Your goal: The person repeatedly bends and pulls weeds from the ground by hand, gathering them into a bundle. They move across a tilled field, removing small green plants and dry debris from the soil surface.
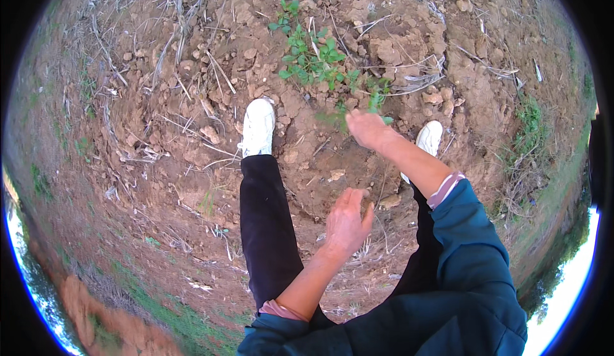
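My right hand [367, 128] reaches out over the soil in front of me, its fingers bent in at the stems of a low, leafy green plant [312, 59]. Leaves beside the fingertips are blurred, and the fingertips are partly hidden, so whether they grip a stem is not clear. The plant spreads from there away from me across cracked brown earth. Nearer to my body, my left hand [349, 217] hangs over the ground between my legs, with its thumb apart from the fingers and nothing in it.
My white shoes [259, 125] stand on either side of the hands. Dry stalks [221, 72] and clods lie scattered over the soil. A withered leaf strip [422, 83] lies right of the plant. Green weeds [530, 121] grow farther right, and a strip of grass [177, 322] runs at lower left.
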### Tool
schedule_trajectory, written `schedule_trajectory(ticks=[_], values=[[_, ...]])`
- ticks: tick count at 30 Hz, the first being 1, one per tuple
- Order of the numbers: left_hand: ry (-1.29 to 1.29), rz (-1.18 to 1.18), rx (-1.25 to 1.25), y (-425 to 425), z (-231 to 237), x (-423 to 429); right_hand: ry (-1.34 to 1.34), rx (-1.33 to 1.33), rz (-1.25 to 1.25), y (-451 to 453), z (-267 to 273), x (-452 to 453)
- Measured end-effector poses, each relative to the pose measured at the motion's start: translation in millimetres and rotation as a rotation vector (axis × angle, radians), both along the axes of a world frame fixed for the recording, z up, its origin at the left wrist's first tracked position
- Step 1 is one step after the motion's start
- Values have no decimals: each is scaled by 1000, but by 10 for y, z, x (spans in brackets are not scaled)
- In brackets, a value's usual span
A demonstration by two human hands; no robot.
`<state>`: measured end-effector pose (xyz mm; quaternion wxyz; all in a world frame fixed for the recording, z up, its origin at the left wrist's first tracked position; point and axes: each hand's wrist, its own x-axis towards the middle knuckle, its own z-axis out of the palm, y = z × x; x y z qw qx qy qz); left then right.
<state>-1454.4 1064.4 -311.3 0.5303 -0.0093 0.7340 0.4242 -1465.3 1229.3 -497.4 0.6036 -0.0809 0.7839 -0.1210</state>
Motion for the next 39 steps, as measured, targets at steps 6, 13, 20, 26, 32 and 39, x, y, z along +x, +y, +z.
schedule_trajectory(ticks=[6,13,20,26,32,39], values=[[15,161,39,-22,-15,-36,605,-200,-69,-848,-1012,-844],[1,75,76,-75,-58,51,348,304,162,-767,-1690,-861],[-84,-42,66,-122,-49,165,149,284,35,-948,-1728,-893],[-175,39,62,-89,-86,172,229,215,85,-818,-1702,-791],[53,-49,76,-11,-109,53,265,134,22,-708,-1555,-751],[37,-41,-4,98,-172,117,215,-144,-116,-854,-883,-935]])
